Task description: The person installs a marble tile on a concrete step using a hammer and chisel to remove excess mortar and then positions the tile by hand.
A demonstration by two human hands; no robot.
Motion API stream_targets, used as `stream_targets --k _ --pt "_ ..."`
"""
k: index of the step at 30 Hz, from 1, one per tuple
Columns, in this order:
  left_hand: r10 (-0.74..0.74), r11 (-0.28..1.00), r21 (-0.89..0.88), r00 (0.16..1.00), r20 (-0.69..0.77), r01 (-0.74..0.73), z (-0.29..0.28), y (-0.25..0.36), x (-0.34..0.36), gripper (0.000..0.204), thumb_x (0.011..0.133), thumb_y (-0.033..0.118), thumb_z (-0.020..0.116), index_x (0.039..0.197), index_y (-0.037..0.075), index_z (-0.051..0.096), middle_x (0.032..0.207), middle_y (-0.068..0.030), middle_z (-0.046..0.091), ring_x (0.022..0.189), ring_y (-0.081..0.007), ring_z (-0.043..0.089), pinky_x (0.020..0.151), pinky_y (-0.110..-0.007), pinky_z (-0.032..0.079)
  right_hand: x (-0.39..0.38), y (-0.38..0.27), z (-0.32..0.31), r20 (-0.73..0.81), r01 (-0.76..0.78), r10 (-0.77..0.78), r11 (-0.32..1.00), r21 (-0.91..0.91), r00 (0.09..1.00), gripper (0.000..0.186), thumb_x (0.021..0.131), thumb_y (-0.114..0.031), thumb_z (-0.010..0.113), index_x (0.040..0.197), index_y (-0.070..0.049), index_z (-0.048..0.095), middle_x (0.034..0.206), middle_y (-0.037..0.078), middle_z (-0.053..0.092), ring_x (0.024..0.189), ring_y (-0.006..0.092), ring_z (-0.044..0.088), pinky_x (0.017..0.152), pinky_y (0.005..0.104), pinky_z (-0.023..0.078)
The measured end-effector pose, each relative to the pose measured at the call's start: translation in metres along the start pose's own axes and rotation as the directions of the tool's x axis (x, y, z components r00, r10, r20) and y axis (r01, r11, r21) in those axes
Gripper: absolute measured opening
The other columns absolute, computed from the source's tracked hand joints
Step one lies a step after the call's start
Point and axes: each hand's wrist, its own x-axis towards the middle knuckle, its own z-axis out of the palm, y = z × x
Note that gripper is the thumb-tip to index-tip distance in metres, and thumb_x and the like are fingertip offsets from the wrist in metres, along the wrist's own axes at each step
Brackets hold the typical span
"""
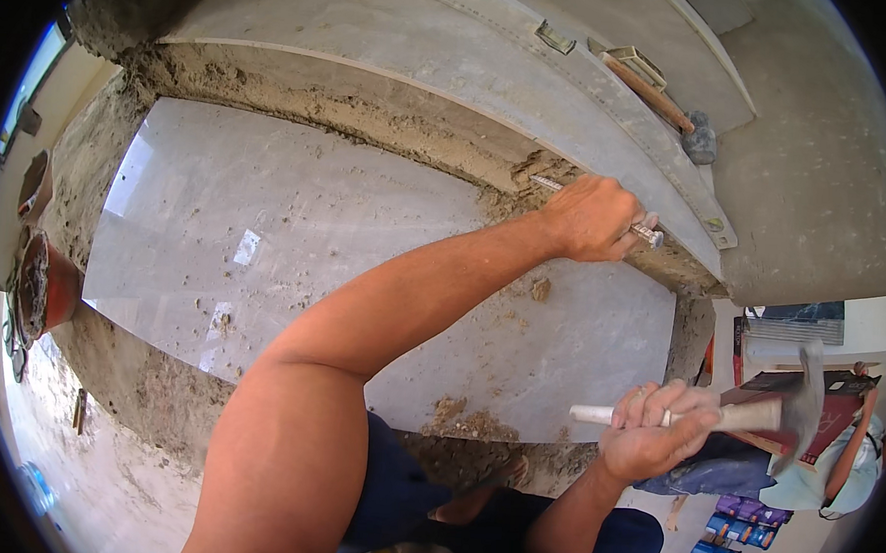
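Note:
My left hand [594, 216] is closed around a ribbed steel rod chisel [649, 234]. Its far end points left into the crumbly mortar [534, 169] along the face of the step, and its struck end sticks out to the right of my fist. Lower right, my right hand [656, 426] grips a hammer [751, 417] by its pale handle; the metal head is smeared by motion and stands apart from the rod. Beneath both hands lies a large glossy grey tile [366, 212], scattered with mortar crumbs.
On the step above rest a long metal straightedge [632, 116] and a wooden-handled mallet [699, 140]. A reddish bucket [52, 286] stands at the left. At the right are a dark red box [772, 404] and another person's arm [847, 458]. Packets [740, 527] lie lower right.

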Motion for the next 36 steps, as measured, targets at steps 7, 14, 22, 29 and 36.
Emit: stream_targets --k 7,14,22,29,36 --pt "0.037 0.999 0.031 0.997 -0.074 -0.035 0.009 -0.008 0.002 0.023 0.086 0.023 0.069 0.095 0.003 0.077 0.081 -0.0236 0.071 0.083 -0.0432 0.070 0.082 -0.050 0.056 0.006 0.035 -0.018 0.176 -0.263 0.367 0.862 -0.433 0.913 0.039 0.111 -0.038 0.043 0.083 -0.012 0.039 0.057 -0.003 0.033 0.041 0.0055 0.031 0.032 0.0234 0.029" --pt "0.077 0.996 0.061 0.985 -0.156 -0.069 0.013 -0.004 0.003 0.030 0.097 0.024 0.060 0.082 0.001 0.075 0.075 -0.0227 0.069 0.071 -0.0445 0.066 0.070 -0.049 0.054 0.002 0.023 -0.007 -0.048 0.121 -0.120 0.992 0.038 0.992 0.041 0.111 -0.043 0.041 0.085 -0.011 0.038 0.057 -0.002 0.034 0.041 0.0068 0.032 0.032 0.0248 0.030" --pt "0.105 0.991 0.089 0.990 -0.089 -0.097 0.017 -0.007 -0.013 0.042 0.102 0.031 0.055 0.075 0.004 0.072 0.071 -0.0221 0.068 0.069 -0.0440 0.066 0.069 -0.050 0.054 -0.001 0.029 -0.018 0.088 -0.315 0.340 0.925 -0.214 0.936 0.039 0.112 -0.035 0.042 0.083 -0.010 0.041 0.061 -0.004 0.036 0.042 0.0051 0.034 0.035 0.0235 0.030" --pt "0.121 0.979 0.148 0.985 0.119 -0.138 0.022 0.002 -0.024 0.047 0.103 0.033 0.053 0.070 0.003 0.069 0.069 -0.0213 0.068 0.065 -0.0423 0.066 0.066 -0.050 0.054 -0.012 0.027 -0.017 0.094 -0.269 0.284 0.952 -0.148 0.954 0.043 0.112 -0.042 0.037 0.084 -0.009 0.041 0.064 0.000 0.039 0.042 0.0061 0.033 0.035 0.0230 0.030" --pt "0.159 0.984 0.082 0.987 0.018 -0.160 0.012 -0.008 -0.023 0.047 0.103 0.032 0.052 0.069 0.003 0.068 0.067 -0.0218 0.067 0.064 -0.0424 0.066 0.068 -0.050 0.055 -0.028 0.026 -0.006 0.049 -0.318 0.318 0.948 -0.016 0.947 0.042 0.112 -0.042 0.038 0.086 -0.009 0.041 0.061 -0.001 0.036 0.041 0.0063 0.032 0.035 0.0230 0.030"
